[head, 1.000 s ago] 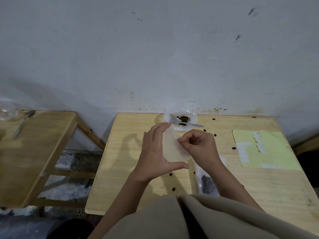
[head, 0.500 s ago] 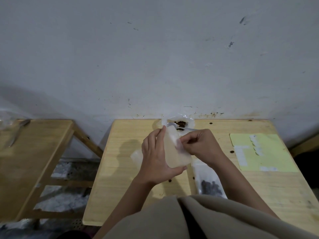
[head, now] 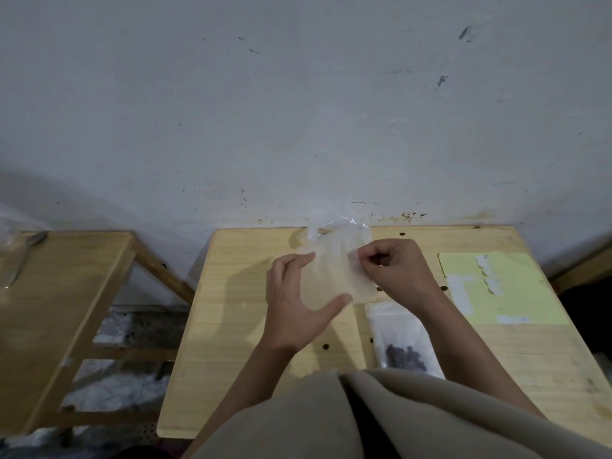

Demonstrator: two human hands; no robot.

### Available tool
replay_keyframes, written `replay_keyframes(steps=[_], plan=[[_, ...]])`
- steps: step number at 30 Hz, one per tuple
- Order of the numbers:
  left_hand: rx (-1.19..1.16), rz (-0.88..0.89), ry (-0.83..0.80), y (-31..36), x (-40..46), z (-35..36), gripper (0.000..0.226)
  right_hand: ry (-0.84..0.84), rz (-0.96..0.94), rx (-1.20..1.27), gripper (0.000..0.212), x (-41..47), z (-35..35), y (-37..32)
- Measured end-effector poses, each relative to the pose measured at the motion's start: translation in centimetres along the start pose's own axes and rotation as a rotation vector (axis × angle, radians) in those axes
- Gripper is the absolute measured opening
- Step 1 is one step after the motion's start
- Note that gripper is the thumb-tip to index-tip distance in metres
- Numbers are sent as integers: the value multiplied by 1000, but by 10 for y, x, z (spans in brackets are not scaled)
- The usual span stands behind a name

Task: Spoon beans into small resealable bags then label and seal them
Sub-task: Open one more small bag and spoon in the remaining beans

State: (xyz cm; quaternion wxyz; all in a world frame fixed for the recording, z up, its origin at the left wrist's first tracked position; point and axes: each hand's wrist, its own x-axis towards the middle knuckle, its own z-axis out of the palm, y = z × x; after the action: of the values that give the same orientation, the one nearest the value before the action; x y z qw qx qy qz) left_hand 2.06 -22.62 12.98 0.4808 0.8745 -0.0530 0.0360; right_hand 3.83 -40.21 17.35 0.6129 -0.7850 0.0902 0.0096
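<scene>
I hold an empty small clear resealable bag point(head: 334, 274) upright above the wooden table point(head: 231, 319). My left hand point(head: 294, 304) cups it from the left, thumb under its bottom edge and fingers behind it. My right hand point(head: 394, 265) pinches the bag near its upper right edge. A filled bag with dark beans point(head: 402, 339) lies flat on the table just right of my hands. Behind the held bag, the plastic of the bean supply point(head: 344, 226) peeks out at the table's far edge; its beans and spoon are hidden.
A yellow label sheet point(head: 516, 286) with white stickers lies at the right. Loose beans point(head: 326, 346) dot the table. A second wooden table point(head: 66, 293) at the left carries a spoon point(head: 23, 256). A grey wall rises right behind both tables.
Both hands have lifted the empty bag a little farther from me, so it now covers the bean supply and spoon. My right hand has shifted along the bag's upper edge.
</scene>
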Motion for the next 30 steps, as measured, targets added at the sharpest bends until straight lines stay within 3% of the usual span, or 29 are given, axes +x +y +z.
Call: replay_keyframes(steps=[4, 7, 11, 15, 18, 22, 25, 30], plan=[[-194, -432, 114, -20, 16, 1, 62, 33, 24, 121, 15, 2, 2, 11], [-496, -543, 190, -28, 21, -4, 41, 43, 43, 135, 19, 3, -1, 18], [-558, -540, 306, -28, 22, -6, 41, 138, 102, 148, 26, 4, 0, 25], [-490, -477, 352, -22, 22, -4, 40, 394, -10, -133, 20, 2, 6, 33], [-486, -434, 295, -16, 20, 2, 30, 246, -79, -32, 24, -1, 15, 29], [-601, -443, 165, -6, 16, 12, 24, -4, 20, 64, 14, -3, 33, 29], [-724, -461, 98, 2, 17, 13, 21, -19, 72, 137, 4, -3, 33, 29], [-761, -500, -50, 3, 19, 10, 18, -7, 184, 238, 17, -6, 33, 22]])
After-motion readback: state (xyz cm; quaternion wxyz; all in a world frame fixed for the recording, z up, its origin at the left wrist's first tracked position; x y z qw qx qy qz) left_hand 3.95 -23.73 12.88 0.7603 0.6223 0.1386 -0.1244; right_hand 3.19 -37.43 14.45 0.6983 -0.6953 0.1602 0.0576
